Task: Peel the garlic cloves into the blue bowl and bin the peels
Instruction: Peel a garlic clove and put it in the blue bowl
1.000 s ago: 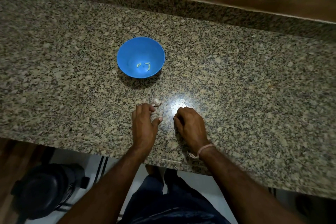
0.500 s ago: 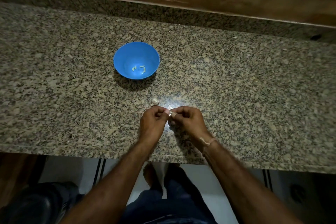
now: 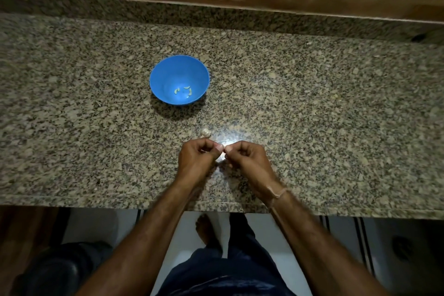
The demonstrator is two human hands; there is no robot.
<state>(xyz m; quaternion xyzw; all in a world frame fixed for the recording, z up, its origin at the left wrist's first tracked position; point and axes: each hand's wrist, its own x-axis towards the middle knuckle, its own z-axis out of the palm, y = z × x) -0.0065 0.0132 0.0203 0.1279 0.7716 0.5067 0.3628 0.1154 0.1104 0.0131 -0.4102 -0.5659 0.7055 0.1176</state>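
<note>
- Garlic clove [image 3: 221, 153], small and pale, is caught between the two grips, on the person's side of the blue bowl [image 3: 163, 79] and a little to its right.
- On the left grip [image 3: 195, 160] the fingers are curled, and thumb and forefinger pinch the clove's left end.
- On the right grip [image 3: 249, 161] the fingers are curled the same way, nipping the clove's right end. The two thumb tips nearly meet.
- Both grips are over the speckled granite desk [image 3: 312, 103], nearer its front edge than the bowl is. Whether they rest on it cannot be told.
- Between the bowl and the left grip a second garlic piece [image 3: 206, 132] lies on the desk, just beyond the knuckles and apart from the bowl.
- At the bottom of the bowl lie a few peeled cloves [image 3: 183, 91], yellowish and curved.
- A thin thread band [image 3: 280, 193] circles the right wrist.
</note>
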